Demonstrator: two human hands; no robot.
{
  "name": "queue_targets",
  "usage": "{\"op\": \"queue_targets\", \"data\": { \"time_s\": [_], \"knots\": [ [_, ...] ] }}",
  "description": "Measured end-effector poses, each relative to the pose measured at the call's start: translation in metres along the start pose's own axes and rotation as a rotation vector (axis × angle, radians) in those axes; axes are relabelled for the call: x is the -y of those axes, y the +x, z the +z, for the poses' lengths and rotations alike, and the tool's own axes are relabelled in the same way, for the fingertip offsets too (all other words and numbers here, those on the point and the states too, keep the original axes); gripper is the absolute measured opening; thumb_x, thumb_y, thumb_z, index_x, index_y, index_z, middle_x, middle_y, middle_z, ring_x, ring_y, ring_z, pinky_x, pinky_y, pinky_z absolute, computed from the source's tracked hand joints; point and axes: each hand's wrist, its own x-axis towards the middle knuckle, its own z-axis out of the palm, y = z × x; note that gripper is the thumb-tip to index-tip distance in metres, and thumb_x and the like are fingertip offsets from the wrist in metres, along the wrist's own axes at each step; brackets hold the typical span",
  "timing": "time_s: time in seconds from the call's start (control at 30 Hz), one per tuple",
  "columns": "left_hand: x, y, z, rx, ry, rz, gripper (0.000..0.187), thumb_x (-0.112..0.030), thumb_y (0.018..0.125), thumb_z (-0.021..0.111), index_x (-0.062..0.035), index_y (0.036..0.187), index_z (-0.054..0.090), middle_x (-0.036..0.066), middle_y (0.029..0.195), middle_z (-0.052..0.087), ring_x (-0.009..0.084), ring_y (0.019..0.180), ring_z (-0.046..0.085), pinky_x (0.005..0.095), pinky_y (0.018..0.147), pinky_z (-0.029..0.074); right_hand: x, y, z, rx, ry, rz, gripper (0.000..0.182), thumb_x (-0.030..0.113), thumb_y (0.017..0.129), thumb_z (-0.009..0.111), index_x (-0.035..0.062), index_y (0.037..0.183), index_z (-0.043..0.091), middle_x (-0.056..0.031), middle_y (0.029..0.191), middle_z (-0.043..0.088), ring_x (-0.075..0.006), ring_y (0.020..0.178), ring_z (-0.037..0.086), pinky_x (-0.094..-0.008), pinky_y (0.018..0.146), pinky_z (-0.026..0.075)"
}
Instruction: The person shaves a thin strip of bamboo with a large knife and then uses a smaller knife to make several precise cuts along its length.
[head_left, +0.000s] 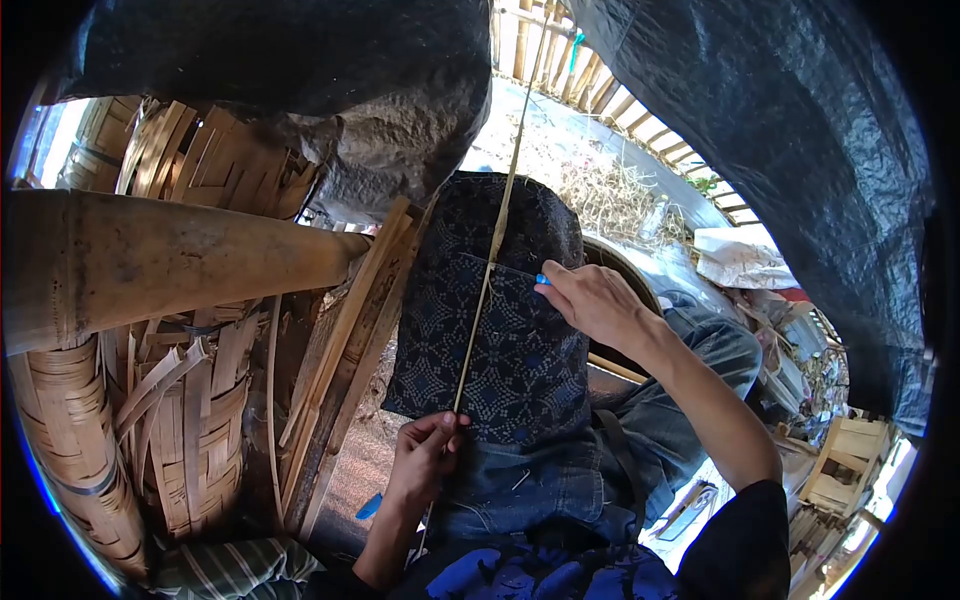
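Observation:
A long, thin bamboo strip runs from my lap up towards the slatted fence at the top. Thumb and fingers of my left hand are closed on its lower part. My right hand is closed round a small tool with a blue handle, its thumb towards the strip. A thin dark line leads from that handle to the strip, near a wider, rougher stretch of it. Under the strip lies a dark patterned cloth across my lap and jeans. Most of the tool is hidden in my fist.
A thick bamboo pole juts in from the left. Beside my left arm lean split bamboo lengths and woven baskets. Dark plastic sheeting hangs overhead. Near my left wrist is a blue object. A wooden frame stands at right.

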Motion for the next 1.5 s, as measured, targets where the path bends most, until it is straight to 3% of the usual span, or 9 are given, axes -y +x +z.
{"op": "queue_targets", "data": {
  "time_s": [0.27,0.47,0.67,0.73,0.83,1.07,1.23,1.37,1.5],
  "knots": [
    [-0.003,-0.002,0.006,-0.014,0.044,0.037,0.023,-0.024,0.094,0.06,-0.0023,0.093,0.067,-0.004,0.062,0.05,0.0018,0.047,0.035,0.0181,0.04,0.022,0.004,-0.03,-0.019,0.136,0.002,0.097,0.023,0.021,0.095,0.055,0.002,0.084,0.047,-0.0162,0.054,0.054,-0.0333,0.05,0.059,-0.0415,0.045,0.045],
    [-0.002,-0.001,0.005,-0.026,0.072,0.035,0.023,-0.024,0.095,0.059,-0.002,0.094,0.068,-0.004,0.063,0.051,0.0013,0.047,0.035,0.0182,0.041,0.022,0.002,-0.005,-0.011,-0.07,0.111,0.039,0.023,0.021,0.096,0.053,0.0011,0.086,0.048,-0.0166,0.053,0.053,-0.0355,0.05,0.059,-0.0427,0.043,0.044],
    [-0.004,-0.002,0.006,-0.033,0.068,0.02,0.026,-0.024,0.096,0.057,-0.0013,0.094,0.068,-0.004,0.063,0.051,0.0009,0.047,0.034,0.0185,0.042,0.022,0.006,0.009,-0.005,0.108,0.442,0.245,0.035,0.03,0.101,0.045,-0.0018,0.093,0.058,-0.0184,0.062,0.053,-0.0285,0.053,0.051,-0.0392,0.052,0.04],
    [-0.004,-0.001,0.007,-0.023,0.069,0.033,0.026,-0.024,0.096,0.056,-0.0012,0.093,0.068,-0.004,0.063,0.051,0.001,0.047,0.034,0.0186,0.042,0.022,0.005,0.016,-0.021,0.481,0.503,0.435,0.042,0.036,0.101,0.043,-0.0025,0.093,0.058,-0.0138,0.06,0.051,-0.0221,0.053,0.049,-0.038,0.053,0.04],
    [-0.005,-0.002,0.007,-0.026,0.103,0.039,0.027,-0.028,0.096,0.056,-0.0033,0.092,0.067,-0.004,0.061,0.049,0.0016,0.046,0.034,0.0184,0.04,0.022,0.003,0.013,-0.025,0.543,0.407,0.283,0.046,0.039,0.101,0.04,-0.0023,0.092,0.06,-0.0139,0.063,0.055,-0.0223,0.055,0.052,-0.039,0.054,0.042],
    [-0.014,-0.016,0.013,-0.022,0.282,0.11,0.032,-0.032,0.1,0.048,-0.004,0.09,0.059,-0.004,0.059,0.047,0.0034,0.047,0.037,0.0191,0.042,0.027,0.014,-0.011,-0.048,0.086,0.799,0.294,0.037,0.032,0.101,0.044,-0.0014,0.088,0.054,-0.0072,0.059,0.049,-0.0094,0.053,0.043,-0.0309,0.05,0.035],
    [-0.004,-0.011,0.007,0.053,0.287,0.032,0.03,-0.03,0.101,0.045,-0.004,0.091,0.055,-0.005,0.059,0.042,0.0031,0.048,0.035,0.0195,0.044,0.028,0.012,-0.024,-0.043,-0.082,0.357,0.127,0.028,0.022,0.097,0.054,-0.0013,0.082,0.05,-0.0162,0.051,0.047,-0.0257,0.038,0.044,-0.0374,0.041,0.033],
    [-0.004,-0.009,0.005,0.082,0.219,0.013,0.028,-0.029,0.101,0.045,-0.005,0.089,0.053,-0.006,0.06,0.04,0.0027,0.048,0.033,0.0197,0.043,0.025,0.009,-0.021,-0.024,-0.108,0.084,0.008,0.025,0.022,0.095,0.056,0.0013,0.084,0.05,-0.0176,0.054,0.052,-0.0334,0.052,0.06,-0.0416,0.045,0.043],
    [-0.003,-0.007,0.003,0.083,0.219,0.013,0.027,-0.028,0.101,0.045,-0.0059,0.089,0.053,-0.006,0.062,0.04,0.0025,0.048,0.032,0.0192,0.043,0.024,-0.004,-0.013,-0.007,-0.065,-0.018,0.034,0.02,0.019,0.092,0.06,0.0002,0.094,0.053,-0.0172,0.056,0.052,-0.0336,0.051,0.057,-0.043,0.048,0.041]
  ]
}}
